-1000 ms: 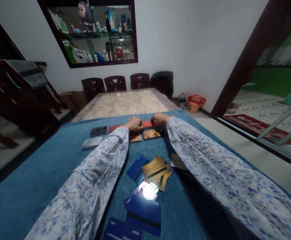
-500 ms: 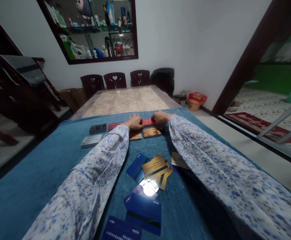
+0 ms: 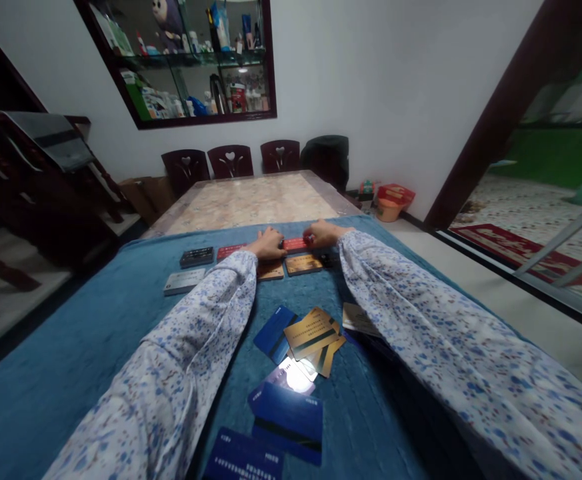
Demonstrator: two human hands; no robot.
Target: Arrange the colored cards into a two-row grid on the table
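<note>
At the far side of the blue cloth, a stack of red cards (image 3: 296,245) lies between my two hands. My left hand (image 3: 269,244) grips its left end, fingers curled, and my right hand (image 3: 323,233) closes on its right end. Just in front sits a stack of gold cards (image 3: 304,265); another gold stack (image 3: 271,271) is partly covered by my left hand. Beyond my left sleeve are a second red stack (image 3: 229,252), a black stack (image 3: 197,257) and a silver stack (image 3: 183,282). The fingertips are small and partly hidden.
Loose gold cards (image 3: 311,333), blue cards (image 3: 291,420) and a purple card (image 3: 285,380) overlap between my forearms. A pale card (image 3: 358,319) is partly under my right sleeve. The blue cloth (image 3: 135,320) covers the near table; chairs (image 3: 231,162) stand behind it.
Almost nothing differs. Both hands stay at the red stack, with only a slight shift of fingers and of the view.
</note>
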